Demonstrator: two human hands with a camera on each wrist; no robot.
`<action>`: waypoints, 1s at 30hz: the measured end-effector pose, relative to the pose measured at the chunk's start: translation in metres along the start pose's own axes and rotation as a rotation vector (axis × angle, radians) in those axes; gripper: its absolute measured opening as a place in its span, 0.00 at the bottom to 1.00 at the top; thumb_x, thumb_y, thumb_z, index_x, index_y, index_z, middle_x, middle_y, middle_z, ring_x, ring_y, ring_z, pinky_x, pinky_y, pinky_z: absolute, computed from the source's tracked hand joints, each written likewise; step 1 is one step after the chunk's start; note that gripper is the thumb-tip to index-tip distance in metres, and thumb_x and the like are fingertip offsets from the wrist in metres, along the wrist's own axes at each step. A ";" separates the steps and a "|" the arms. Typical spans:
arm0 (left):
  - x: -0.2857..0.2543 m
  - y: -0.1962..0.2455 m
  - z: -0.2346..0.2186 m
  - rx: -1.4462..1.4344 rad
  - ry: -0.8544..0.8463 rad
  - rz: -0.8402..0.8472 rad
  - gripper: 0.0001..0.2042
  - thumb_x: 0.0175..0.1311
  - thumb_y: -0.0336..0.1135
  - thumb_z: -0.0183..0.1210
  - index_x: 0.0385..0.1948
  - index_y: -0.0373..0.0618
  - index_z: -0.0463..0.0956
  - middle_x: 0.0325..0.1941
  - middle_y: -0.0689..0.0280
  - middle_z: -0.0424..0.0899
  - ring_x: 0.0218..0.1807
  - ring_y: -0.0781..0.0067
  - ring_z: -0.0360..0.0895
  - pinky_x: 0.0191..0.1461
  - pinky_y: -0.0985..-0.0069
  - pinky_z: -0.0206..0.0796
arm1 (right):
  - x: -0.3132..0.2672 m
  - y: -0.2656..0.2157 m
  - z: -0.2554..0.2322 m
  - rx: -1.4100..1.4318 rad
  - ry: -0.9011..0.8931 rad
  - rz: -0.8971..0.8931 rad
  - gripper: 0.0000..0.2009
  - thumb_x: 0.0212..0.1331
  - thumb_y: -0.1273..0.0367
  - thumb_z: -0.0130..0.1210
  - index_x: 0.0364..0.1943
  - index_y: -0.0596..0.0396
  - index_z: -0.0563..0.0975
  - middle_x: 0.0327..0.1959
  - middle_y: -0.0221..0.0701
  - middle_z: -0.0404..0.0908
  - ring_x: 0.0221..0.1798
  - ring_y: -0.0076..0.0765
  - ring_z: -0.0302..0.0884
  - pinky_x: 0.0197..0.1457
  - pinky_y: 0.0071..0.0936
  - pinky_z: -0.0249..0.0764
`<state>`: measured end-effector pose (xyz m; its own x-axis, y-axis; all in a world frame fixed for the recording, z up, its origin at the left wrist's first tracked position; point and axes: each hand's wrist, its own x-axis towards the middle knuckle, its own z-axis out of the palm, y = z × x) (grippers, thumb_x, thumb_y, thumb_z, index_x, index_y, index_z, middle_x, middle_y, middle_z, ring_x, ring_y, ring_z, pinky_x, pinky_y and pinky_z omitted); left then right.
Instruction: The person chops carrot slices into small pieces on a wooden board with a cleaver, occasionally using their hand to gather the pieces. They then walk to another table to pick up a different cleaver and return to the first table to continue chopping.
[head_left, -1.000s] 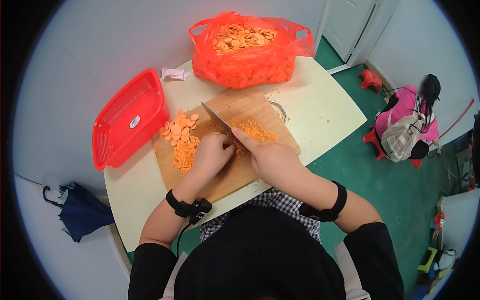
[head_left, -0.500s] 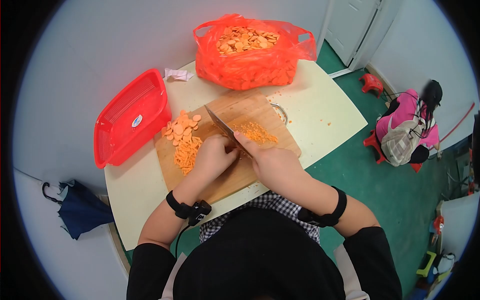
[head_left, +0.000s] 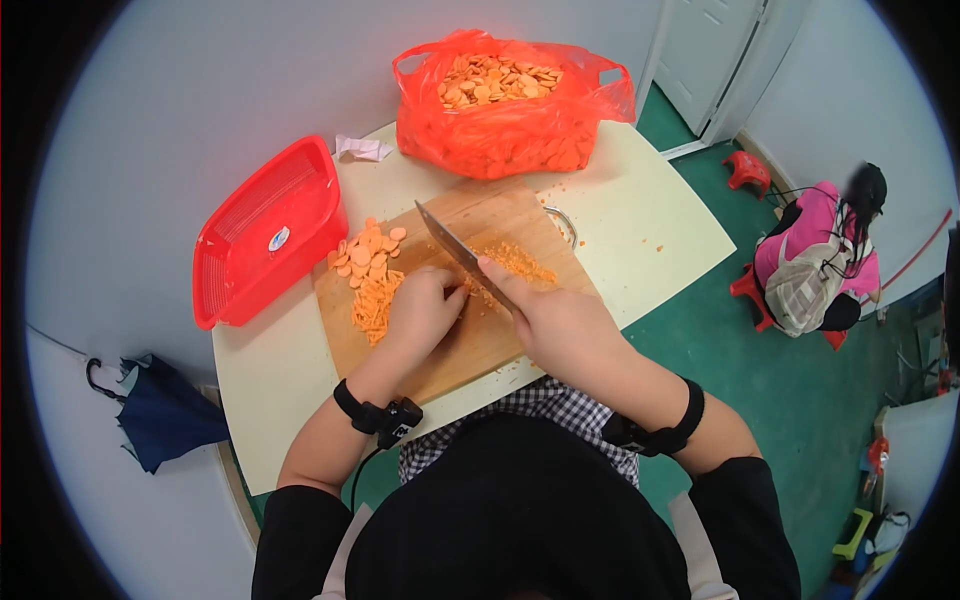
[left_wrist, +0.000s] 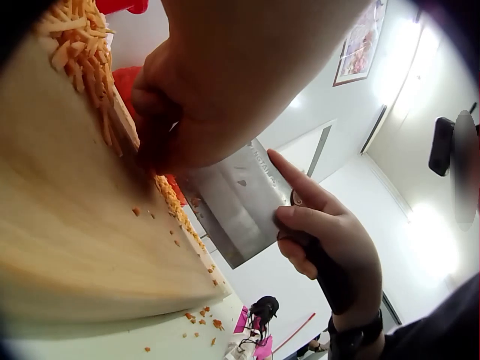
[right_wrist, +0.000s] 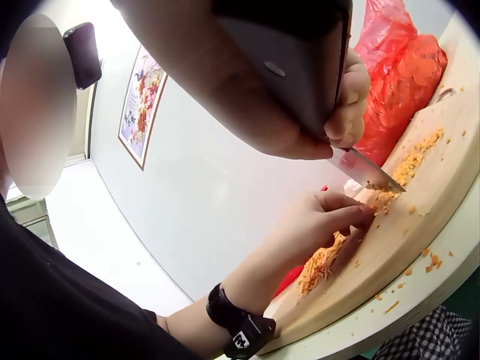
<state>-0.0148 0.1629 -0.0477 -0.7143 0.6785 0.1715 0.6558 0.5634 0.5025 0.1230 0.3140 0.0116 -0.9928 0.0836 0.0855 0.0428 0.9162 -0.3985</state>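
Knife [head_left: 453, 245]: our right hand [head_left: 562, 325] was clamped on its handle; smooth steel could have slipped into our fingers.
Left hand [head_left: 425, 305]: bent fingers beside the blade; we couldn't quite tell if they gripped anything.
Carrot: crumbs [head_left: 520, 263] near the board's [head_left: 470, 350] right edge, limp strips [head_left: 372, 308] and flat discs [head_left: 365, 252] by its left; crowding risked spills.

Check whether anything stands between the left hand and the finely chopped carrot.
Yes, the knife does: gripped in the right hand, its blade slants across between the left hand and the chopped carrot. Nothing visible stands between that left hand and the carrot strips.
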 end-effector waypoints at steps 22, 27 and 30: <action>-0.003 -0.001 0.000 -0.011 0.002 0.002 0.06 0.52 0.30 0.60 0.28 0.37 0.82 0.29 0.53 0.79 0.37 0.51 0.77 0.43 0.60 0.70 | 0.006 -0.003 0.013 -0.026 -0.076 -0.023 0.30 0.61 0.69 0.46 0.69 0.37 0.59 0.17 0.39 0.75 0.19 0.45 0.76 0.23 0.41 0.72; -0.001 -0.004 0.002 -0.036 0.003 -0.007 0.07 0.51 0.30 0.60 0.28 0.37 0.82 0.30 0.51 0.79 0.37 0.50 0.77 0.44 0.60 0.70 | 0.015 0.003 0.020 0.009 -0.037 -0.026 0.30 0.60 0.69 0.47 0.69 0.37 0.59 0.17 0.39 0.75 0.19 0.45 0.76 0.23 0.41 0.72; -0.001 -0.004 0.002 -0.058 -0.008 -0.047 0.07 0.50 0.30 0.60 0.28 0.37 0.82 0.31 0.51 0.80 0.37 0.50 0.78 0.44 0.61 0.70 | 0.009 0.002 0.007 0.032 -0.026 -0.013 0.29 0.60 0.69 0.47 0.69 0.37 0.60 0.17 0.39 0.75 0.19 0.46 0.75 0.23 0.41 0.72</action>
<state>-0.0162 0.1606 -0.0512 -0.7423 0.6553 0.1400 0.6057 0.5668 0.5584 0.1137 0.3135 0.0051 -0.9958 0.0615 0.0673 0.0270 0.9041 -0.4265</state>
